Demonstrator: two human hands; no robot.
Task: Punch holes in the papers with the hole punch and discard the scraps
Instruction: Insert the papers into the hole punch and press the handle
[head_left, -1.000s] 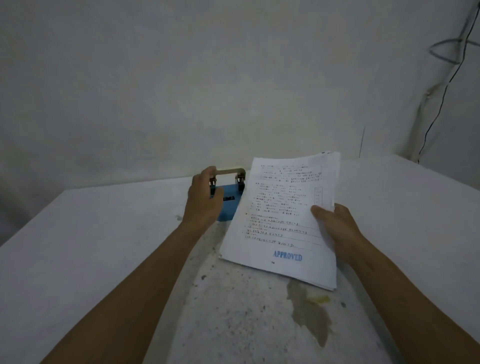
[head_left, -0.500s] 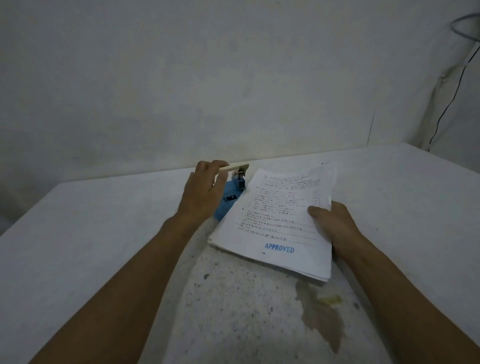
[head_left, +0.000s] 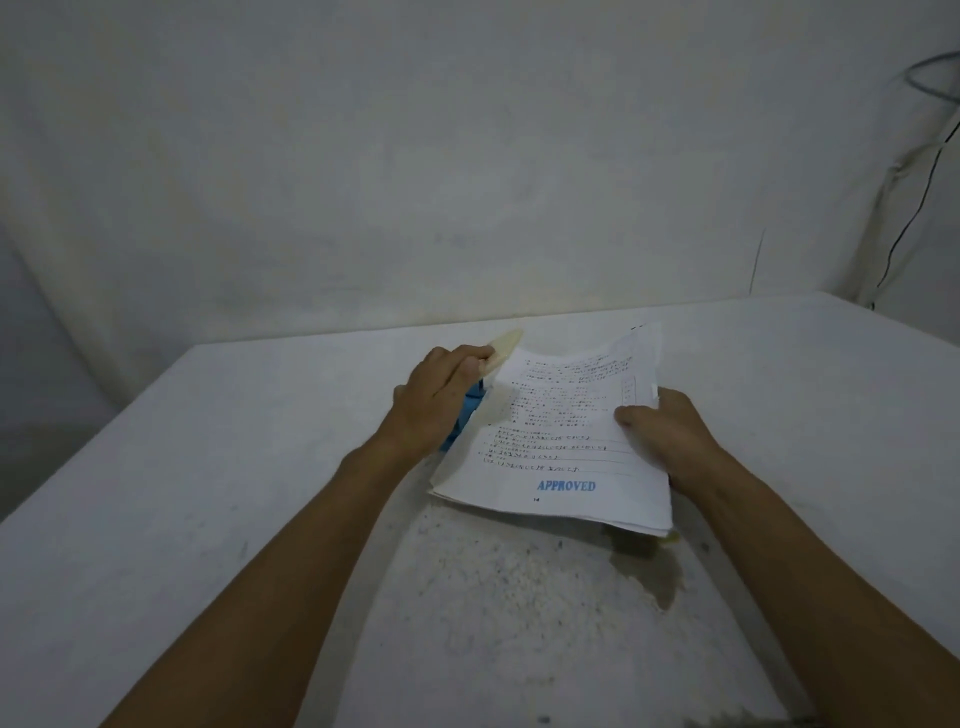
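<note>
The papers (head_left: 558, 441) lay slightly lifted off the table (head_left: 208, 467) at its center, their left edge slid toward the hole punch (head_left: 470, 410) at nine o'clock. The stack looked light and floppy, its far corners curling, so it probably needed support near the punched edge. The right hand (head_left: 662, 434) pinched the stack's three o'clock edge. The left hand (head_left: 434, 397) curled over the punch's pale lever (head_left: 504, 345).

matt printed papers (head_left: 558, 441); blue glossy hole punch (head_left: 470, 410); rough, speckled, stained matt table (head_left: 208, 493).
</note>
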